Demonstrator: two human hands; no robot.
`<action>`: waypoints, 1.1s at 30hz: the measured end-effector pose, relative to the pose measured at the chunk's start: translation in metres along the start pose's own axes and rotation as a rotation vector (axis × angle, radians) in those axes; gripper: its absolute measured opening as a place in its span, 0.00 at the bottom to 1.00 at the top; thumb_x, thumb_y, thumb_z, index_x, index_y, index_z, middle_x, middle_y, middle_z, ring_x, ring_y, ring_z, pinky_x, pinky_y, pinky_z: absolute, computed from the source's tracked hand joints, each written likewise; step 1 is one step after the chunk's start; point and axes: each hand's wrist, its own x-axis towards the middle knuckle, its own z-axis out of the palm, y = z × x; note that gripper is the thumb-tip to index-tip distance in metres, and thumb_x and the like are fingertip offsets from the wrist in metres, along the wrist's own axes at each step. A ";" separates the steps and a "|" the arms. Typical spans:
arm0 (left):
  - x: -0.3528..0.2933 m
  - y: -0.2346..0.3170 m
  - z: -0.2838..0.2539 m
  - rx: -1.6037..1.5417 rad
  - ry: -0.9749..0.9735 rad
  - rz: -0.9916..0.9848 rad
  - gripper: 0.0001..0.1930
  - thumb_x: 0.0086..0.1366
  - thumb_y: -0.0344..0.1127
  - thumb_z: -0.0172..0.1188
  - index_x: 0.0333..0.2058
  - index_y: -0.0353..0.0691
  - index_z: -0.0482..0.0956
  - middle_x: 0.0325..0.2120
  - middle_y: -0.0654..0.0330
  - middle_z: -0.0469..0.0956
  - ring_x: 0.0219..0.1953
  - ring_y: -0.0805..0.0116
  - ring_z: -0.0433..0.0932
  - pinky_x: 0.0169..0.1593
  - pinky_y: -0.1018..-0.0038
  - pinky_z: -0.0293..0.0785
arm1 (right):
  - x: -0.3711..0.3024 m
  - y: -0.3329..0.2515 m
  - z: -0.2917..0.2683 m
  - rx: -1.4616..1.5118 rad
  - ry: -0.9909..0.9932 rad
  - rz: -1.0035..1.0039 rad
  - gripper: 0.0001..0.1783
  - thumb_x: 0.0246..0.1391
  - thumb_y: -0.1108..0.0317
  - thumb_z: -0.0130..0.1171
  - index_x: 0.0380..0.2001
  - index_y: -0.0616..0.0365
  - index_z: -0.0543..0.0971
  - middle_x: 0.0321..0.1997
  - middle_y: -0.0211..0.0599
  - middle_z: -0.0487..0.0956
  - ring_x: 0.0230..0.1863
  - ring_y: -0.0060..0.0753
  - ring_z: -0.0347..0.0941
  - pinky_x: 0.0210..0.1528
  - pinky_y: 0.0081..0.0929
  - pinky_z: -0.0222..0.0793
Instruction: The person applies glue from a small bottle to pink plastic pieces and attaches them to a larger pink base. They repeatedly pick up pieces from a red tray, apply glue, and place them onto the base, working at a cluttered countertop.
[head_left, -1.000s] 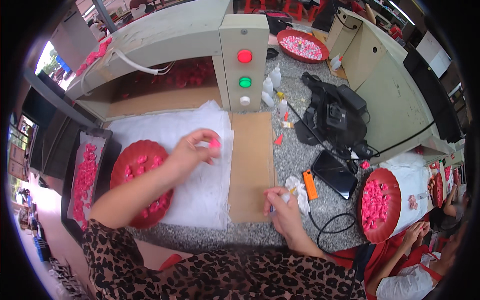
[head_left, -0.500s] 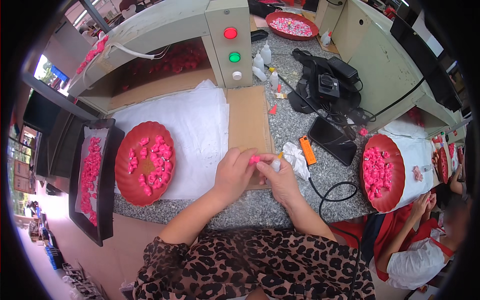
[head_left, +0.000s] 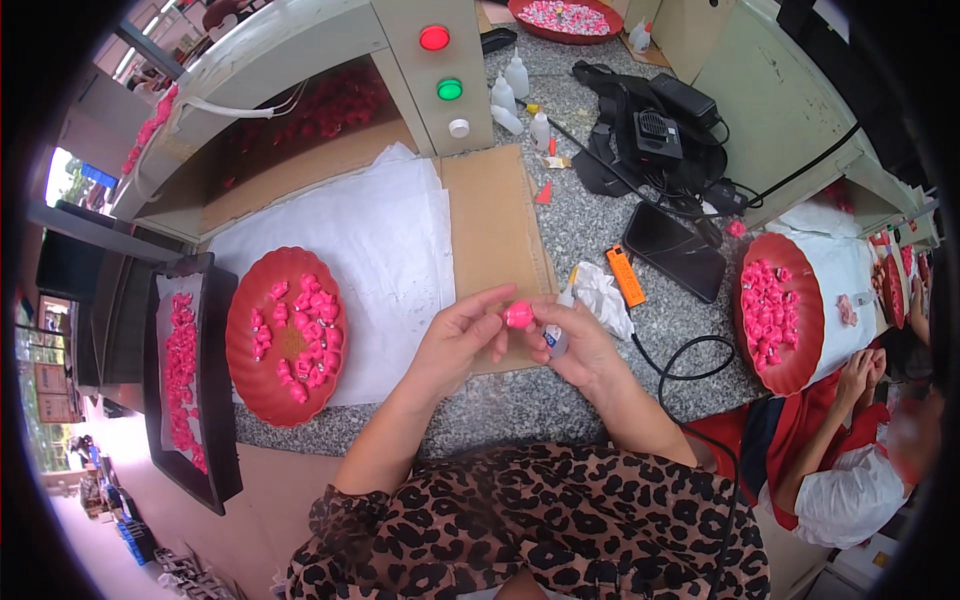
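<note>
A small glossy pink piece, rounded with little bumps, is pinched at the fingertips of my right hand. That same hand also keeps a small squeeze bottle with a thin tip in its curled fingers. My left hand is right beside the piece, index finger stretched out and thumb apart from it; whether it touches the piece I cannot tell. Both hands are over the brown cardboard. On the left, a red scalloped dish holds several similar pink pieces.
A black tray of pink pieces stands far left, by a grey machine with an opening. To the right lie crumpled tissue, an orange box cutter-like item, a phone and cables. Another person sits at the right by a second red dish.
My view has shifted slightly. My left fingers have opened away from the pink piece, which now shows larger at my right fingertips. The bottle has tilted in my right hand.
</note>
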 end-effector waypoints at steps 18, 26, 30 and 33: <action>-0.002 -0.015 0.001 -0.168 -0.013 0.002 0.16 0.56 0.30 0.57 0.43 0.33 0.68 0.35 0.56 0.74 0.35 0.70 0.74 0.41 0.78 0.72 | 0.001 0.002 0.013 -0.220 0.158 -0.040 0.12 0.48 0.67 0.57 0.35 0.61 0.71 0.24 0.29 0.73 0.21 0.16 0.65 0.17 0.13 0.57; -0.006 -0.018 0.004 -0.189 0.049 0.039 0.17 0.51 0.23 0.58 0.42 0.32 0.69 0.36 0.54 0.74 0.38 0.67 0.75 0.44 0.74 0.72 | 0.001 0.005 0.013 -0.278 0.180 -0.099 0.13 0.46 0.69 0.59 0.34 0.62 0.71 0.24 0.29 0.72 0.20 0.16 0.65 0.18 0.12 0.58; -0.005 -0.019 0.004 -0.141 0.023 0.077 0.17 0.52 0.18 0.55 0.42 0.34 0.70 0.36 0.55 0.75 0.39 0.69 0.75 0.44 0.75 0.72 | 0.001 0.004 0.013 -0.270 0.164 -0.136 0.13 0.46 0.69 0.59 0.34 0.62 0.71 0.24 0.30 0.72 0.20 0.16 0.65 0.19 0.13 0.59; -0.007 -0.022 0.002 -0.104 0.072 0.085 0.17 0.51 0.18 0.56 0.42 0.33 0.69 0.36 0.55 0.75 0.39 0.69 0.75 0.44 0.75 0.72 | 0.000 0.001 0.011 -0.218 0.141 -0.139 0.13 0.49 0.66 0.56 0.36 0.62 0.69 0.25 0.32 0.72 0.22 0.18 0.65 0.21 0.14 0.60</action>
